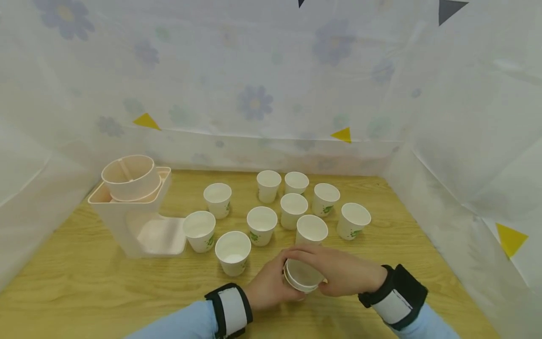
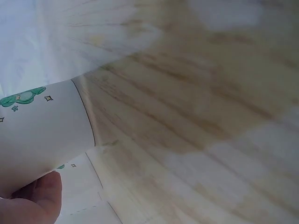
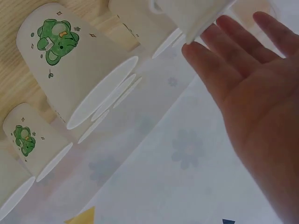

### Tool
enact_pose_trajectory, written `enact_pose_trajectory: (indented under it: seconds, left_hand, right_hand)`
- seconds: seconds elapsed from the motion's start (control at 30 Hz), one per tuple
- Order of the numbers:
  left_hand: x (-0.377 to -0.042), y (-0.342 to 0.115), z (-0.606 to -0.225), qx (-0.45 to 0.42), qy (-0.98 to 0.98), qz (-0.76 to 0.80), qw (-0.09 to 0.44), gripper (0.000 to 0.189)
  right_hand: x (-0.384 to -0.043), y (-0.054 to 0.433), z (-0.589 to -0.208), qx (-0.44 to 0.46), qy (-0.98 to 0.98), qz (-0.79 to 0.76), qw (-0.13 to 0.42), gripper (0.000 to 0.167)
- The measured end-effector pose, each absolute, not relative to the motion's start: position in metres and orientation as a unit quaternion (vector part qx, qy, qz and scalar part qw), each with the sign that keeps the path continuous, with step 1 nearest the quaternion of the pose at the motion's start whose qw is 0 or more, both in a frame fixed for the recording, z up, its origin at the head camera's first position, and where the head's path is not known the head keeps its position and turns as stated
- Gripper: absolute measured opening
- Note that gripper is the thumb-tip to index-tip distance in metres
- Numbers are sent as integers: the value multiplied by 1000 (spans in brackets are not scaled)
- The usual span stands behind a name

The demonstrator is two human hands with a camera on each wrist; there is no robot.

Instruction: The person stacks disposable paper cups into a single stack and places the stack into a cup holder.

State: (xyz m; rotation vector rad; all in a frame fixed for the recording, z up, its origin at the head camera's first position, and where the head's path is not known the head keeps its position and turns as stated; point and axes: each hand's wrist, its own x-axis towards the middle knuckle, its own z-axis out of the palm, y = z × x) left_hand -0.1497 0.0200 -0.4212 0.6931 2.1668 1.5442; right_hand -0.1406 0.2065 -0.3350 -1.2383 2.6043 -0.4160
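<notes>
In the head view my left hand [image 1: 273, 285] grips a small stack of white paper cups [image 1: 292, 280] near the front middle, with its rims showing one inside the other. My right hand [image 1: 345, 270] reaches over the stack from the right, its fingers across the far side of the rim. In the right wrist view those fingers [image 3: 233, 60] are fairly straight, with fingertips right at a white rim [image 3: 205, 28]. The left wrist view shows a white cup [image 2: 46, 126] with a green print beside my left hand [image 2: 35, 200].
Several upright white paper cups stand beyond my hands, one [image 1: 312, 229] right behind them and another [image 1: 233, 253] to the left. A cream plastic stand [image 1: 123, 226] with a round holder [image 1: 129, 179] is at the left. White patterned sheeting [image 1: 254, 61] encloses the wooden table [image 1: 84, 282].
</notes>
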Motion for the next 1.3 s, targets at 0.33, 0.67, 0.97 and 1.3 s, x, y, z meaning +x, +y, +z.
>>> enact_pose_trajectory:
  seconds: [0.33, 0.67, 0.97, 1.3]
  left_hand:
    - [-150, 20, -420, 250, 760, 562, 209, 81]
    - [-150, 21, -422, 247, 777, 548, 189, 70]
    - [-151, 20, -423, 247, 784, 543, 170, 67]
    - [-155, 20, -421, 233, 790, 539, 178, 71]
  right_hand:
    - [-146, 207, -348, -435, 876, -183, 100, 88]
    - [-158, 219, -348, -315, 921, -224, 52, 72]
    - [-198, 221, -368, -161, 970, -182, 2, 71]
    - [-201, 222, -368, -143, 973, -180, 20, 73]
